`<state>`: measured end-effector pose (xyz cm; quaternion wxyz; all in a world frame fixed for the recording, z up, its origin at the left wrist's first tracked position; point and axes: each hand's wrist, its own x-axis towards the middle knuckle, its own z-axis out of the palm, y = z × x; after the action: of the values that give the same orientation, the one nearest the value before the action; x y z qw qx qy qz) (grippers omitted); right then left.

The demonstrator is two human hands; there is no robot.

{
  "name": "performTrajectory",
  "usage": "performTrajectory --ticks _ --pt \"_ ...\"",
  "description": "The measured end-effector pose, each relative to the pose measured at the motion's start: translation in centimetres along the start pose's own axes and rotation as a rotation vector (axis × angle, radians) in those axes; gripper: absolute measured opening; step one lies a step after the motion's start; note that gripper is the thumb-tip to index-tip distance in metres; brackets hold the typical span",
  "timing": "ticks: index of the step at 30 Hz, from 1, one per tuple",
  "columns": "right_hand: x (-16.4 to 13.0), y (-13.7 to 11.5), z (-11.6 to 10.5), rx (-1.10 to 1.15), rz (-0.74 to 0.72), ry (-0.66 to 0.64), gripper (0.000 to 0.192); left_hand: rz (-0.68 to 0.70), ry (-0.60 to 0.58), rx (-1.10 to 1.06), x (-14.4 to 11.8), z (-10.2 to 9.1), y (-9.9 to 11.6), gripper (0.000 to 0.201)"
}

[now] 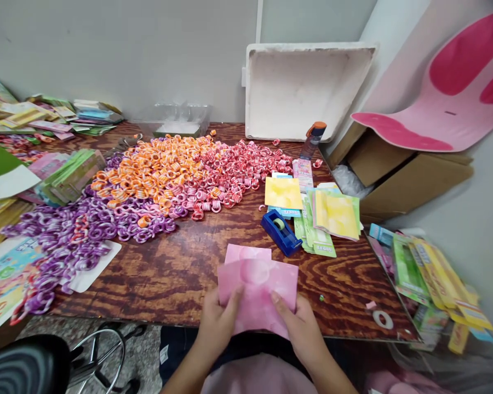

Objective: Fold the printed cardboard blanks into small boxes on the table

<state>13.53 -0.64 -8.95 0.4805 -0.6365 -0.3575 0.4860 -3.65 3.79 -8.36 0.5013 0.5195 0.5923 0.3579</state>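
Observation:
Both of my hands hold a pink printed card (257,284) over the table's front edge. My left hand (219,314) grips its left side, thumb on top; my right hand (298,317) does the same on the right. A second pink piece (248,253) shows behind its upper edge; whether the two are joined I cannot tell. Beyond them lies a blue tape dispenser (281,232) with a roll of tape. Near it are a yellow card stack (282,192) and another yellow-topped stack (336,214) on green packets (312,235).
A heap of orange (156,169), red (230,169) and purple (78,224) striped rings spreads across the left and middle. A bottle (312,141) stands before a white foam box (308,93). A tape roll (382,319) lies front right. A black stool (28,364) is lower left.

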Motion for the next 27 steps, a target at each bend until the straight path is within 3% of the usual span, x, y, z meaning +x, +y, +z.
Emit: performTrajectory --ticks 4,7,10,13,16,21,24,27 --pt "3.3 3.3 0.5 -0.161 -0.081 0.159 0.057 0.074 0.122 0.224 4.4 -0.7 -1.7 0.039" --pt "4.3 5.3 0.9 -0.281 -0.118 0.299 0.055 0.109 0.188 0.356 6.0 -0.5 -3.4 0.048" --pt "3.9 6.5 1.9 -0.303 -0.124 0.336 0.054 0.135 0.194 0.379 5.8 0.2 -4.7 0.059" --pt "3.7 6.9 2.4 -0.235 -0.122 0.283 0.053 0.157 0.186 0.326 4.4 0.8 -5.5 0.051" --pt "3.9 6.0 1.4 -0.124 -0.144 0.151 0.052 0.18 0.172 0.258 2.5 0.4 -6.3 0.037" --pt "2.6 3.0 -1.4 -0.017 -0.281 -0.108 0.025 0.35 0.122 0.165 0.8 -1.6 -7.2 0.05" --pt "1.4 2.7 -1.4 0.005 -0.312 -0.149 0.027 0.435 0.031 0.123 0.7 -1.9 -7.3 0.054" --pt "0.8 3.4 -0.5 -0.007 -0.285 -0.101 0.032 0.399 0.069 0.119 -0.1 -0.8 -7.5 0.046"
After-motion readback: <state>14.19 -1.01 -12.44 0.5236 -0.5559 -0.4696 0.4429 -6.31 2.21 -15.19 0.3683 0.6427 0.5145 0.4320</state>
